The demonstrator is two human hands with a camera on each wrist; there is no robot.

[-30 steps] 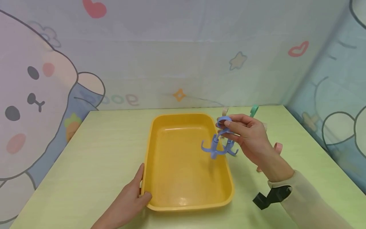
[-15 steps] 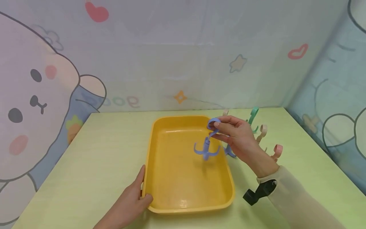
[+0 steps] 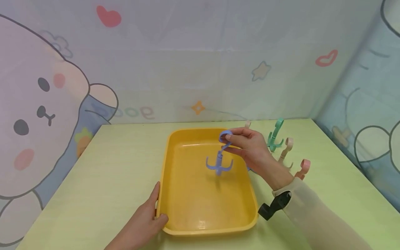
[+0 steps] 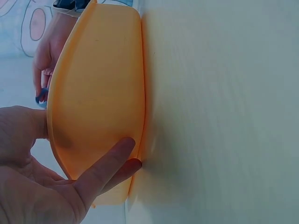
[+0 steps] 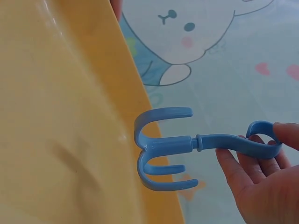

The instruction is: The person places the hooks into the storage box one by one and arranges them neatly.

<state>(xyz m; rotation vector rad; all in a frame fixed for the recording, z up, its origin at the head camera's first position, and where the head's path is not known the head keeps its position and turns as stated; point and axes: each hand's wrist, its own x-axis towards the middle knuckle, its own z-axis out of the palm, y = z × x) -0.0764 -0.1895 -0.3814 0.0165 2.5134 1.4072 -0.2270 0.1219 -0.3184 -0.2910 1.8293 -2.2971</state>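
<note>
A yellow plastic tray (image 3: 207, 230) lies on the pale green table. My left hand (image 3: 142, 219) holds its left side near the front corner, thumb over the rim and fingers along the outer wall, as the left wrist view shows. With my right hand (image 3: 251, 149) I pinch the curled top of a blue multi-prong hook (image 3: 219, 167). The hook hangs prongs down above the right half of the tray, apart from its floor. In the right wrist view, the blue hook (image 5: 170, 145) shows its curved prongs and swivel neck in full.
Right of the tray stand similar hooks: a green one (image 3: 274, 140), a beige one (image 3: 286, 147) and a pink one (image 3: 303, 168). Another pale hook (image 3: 248, 124) peeks out behind my right hand. Part of a second blue hook shows under that hand. A printed cloth wall (image 3: 175, 69) closes the back.
My right hand has carried the blue hook leftward, farther over the tray, away from the other blue hook. More of the green, beige and pink hooks shows. My left hand keeps its hold.
</note>
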